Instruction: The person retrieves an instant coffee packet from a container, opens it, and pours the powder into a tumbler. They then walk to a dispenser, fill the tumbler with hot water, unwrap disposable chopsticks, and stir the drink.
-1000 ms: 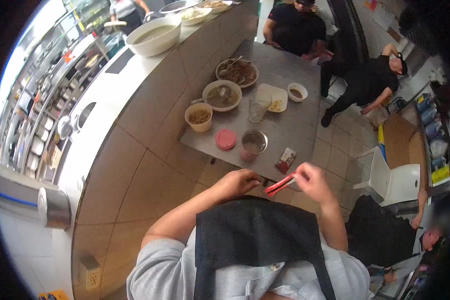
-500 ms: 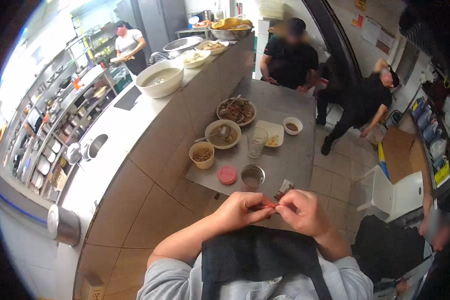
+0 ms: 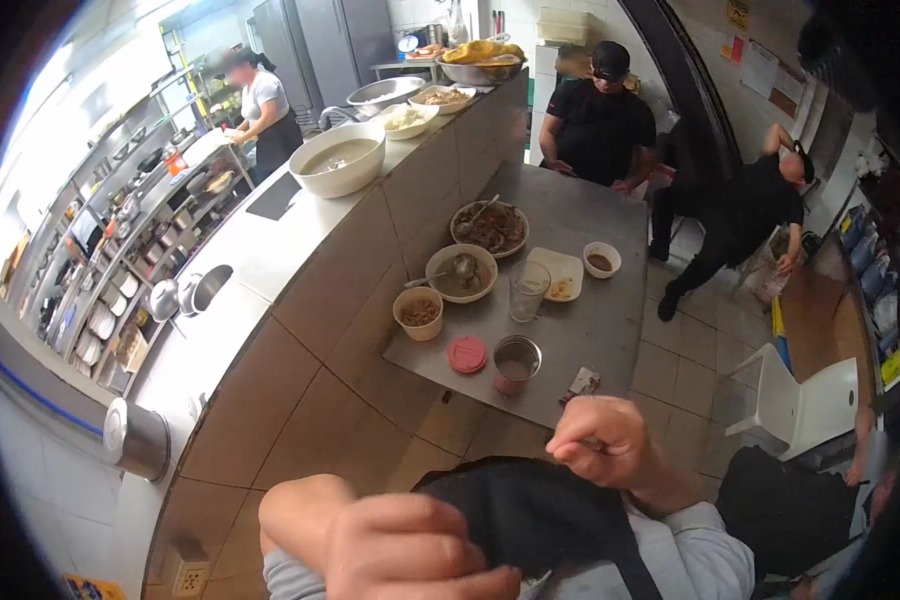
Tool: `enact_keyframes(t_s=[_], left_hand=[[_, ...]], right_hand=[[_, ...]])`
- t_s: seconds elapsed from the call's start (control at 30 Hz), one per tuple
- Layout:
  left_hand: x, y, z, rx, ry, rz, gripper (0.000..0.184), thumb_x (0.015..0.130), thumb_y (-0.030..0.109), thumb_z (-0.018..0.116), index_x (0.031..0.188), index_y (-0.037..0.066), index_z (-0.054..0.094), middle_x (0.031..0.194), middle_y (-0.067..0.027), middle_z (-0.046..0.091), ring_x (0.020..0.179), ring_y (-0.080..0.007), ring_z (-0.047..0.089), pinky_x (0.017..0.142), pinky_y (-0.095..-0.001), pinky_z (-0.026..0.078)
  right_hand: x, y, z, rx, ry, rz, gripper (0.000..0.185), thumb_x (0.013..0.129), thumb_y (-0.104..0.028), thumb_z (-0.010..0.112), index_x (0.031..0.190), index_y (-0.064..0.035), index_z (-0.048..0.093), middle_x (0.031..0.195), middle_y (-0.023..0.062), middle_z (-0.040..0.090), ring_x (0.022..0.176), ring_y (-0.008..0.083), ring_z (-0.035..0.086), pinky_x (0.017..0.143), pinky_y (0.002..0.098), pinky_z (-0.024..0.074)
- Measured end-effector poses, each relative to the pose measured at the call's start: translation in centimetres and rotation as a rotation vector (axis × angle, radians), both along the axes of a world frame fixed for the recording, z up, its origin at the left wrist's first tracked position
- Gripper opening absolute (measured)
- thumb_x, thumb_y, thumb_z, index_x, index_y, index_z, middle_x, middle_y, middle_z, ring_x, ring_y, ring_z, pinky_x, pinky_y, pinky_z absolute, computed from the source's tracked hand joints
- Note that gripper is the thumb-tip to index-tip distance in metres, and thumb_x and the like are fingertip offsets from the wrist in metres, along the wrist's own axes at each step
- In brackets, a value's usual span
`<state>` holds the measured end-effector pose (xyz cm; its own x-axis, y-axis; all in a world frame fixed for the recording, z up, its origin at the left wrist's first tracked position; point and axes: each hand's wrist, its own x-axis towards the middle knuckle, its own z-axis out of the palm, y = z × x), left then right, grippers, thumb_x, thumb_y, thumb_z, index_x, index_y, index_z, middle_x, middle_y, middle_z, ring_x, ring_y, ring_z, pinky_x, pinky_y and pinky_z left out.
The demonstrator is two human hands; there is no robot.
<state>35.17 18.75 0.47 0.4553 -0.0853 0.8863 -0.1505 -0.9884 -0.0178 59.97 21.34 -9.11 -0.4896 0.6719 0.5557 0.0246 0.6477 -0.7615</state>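
My left hand (image 3: 410, 545) is low and close to the camera, in front of the black apron (image 3: 505, 510). It is a little blurred, its fingers curled in; whatever they may hold is hidden. My right hand (image 3: 605, 440) is up near the table's front edge, with thumb and fingers pinched together. I cannot make out anything between them. Just beyond the right hand lies a small white and dark packet (image 3: 582, 383) on the metal table (image 3: 600, 330). A metal cup (image 3: 517, 365) and a pink lid (image 3: 466, 355) are farther left.
On the table stand a drinking glass (image 3: 528, 291), a square plate (image 3: 556, 275), a sauce bowl (image 3: 600, 261), a soup bowl (image 3: 462, 272), a meat dish (image 3: 490, 229) and a tub (image 3: 418, 313). A tiled counter (image 3: 300, 300) borders the left. Several people and a white chair (image 3: 810, 395) are around.
My hands, pinching a small red thing together before, have come apart. The left one has dropped toward my body; the right stays near the table edge. The red thing no longer shows.
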Motion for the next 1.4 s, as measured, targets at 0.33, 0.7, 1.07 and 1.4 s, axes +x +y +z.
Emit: enact_keyframes(t_s=[0.33,0.7,1.07,1.4], left_hand=[[1.8,-3.7,1.5,-0.145,-0.111,0.291,0.02,0.066,0.019,0.082,0.081,0.011,0.071,0.07,0.0015,0.06,0.055,-0.0113,0.05,0.049,-0.0271,0.033],[1.9,-3.6,0.5,-0.252,-0.161,0.266,0.016,0.067,0.009,0.08,0.076,0.004,0.069,0.07,-0.0029,0.06,0.055,-0.0134,0.05,0.049,-0.0276,0.037],[2.7,-1.1,0.8,-0.206,-0.092,-0.105,0.007,0.079,0.003,0.064,0.082,0.0,0.07,0.077,-0.0084,0.064,0.06,-0.0167,0.056,0.054,-0.0308,0.043],[5.7,2.5,-0.4,-0.179,-0.151,-0.602,0.013,0.085,0.003,0.056,0.083,-0.001,0.068,0.079,-0.0097,0.065,0.065,-0.0188,0.06,0.061,-0.0328,0.045]], right_hand=[[-0.8,0.9,-1.8,-0.098,-0.089,0.044,0.011,0.088,-0.012,0.068,0.086,-0.0015,0.065,0.08,0.0106,0.067,0.072,0.0239,0.066,0.064,0.0333,0.0503],[-0.9,1.7,-2.7,-0.147,-0.163,0.084,0.012,0.089,-0.012,0.068,0.087,-0.0004,0.065,0.081,0.0104,0.067,0.072,0.0232,0.066,0.065,0.0329,0.0506],[-1.0,2.0,-3.5,-0.152,-0.169,0.088,0.012,0.089,-0.012,0.067,0.089,-0.0006,0.065,0.082,0.0104,0.066,0.074,0.0247,0.065,0.066,0.0344,0.0496],[1.4,-1.1,-3.6,-0.259,-0.155,-0.118,0.014,0.091,-0.014,0.066,0.091,-0.0005,0.064,0.084,0.0109,0.066,0.077,0.0239,0.065,0.067,0.0337,0.0494]])
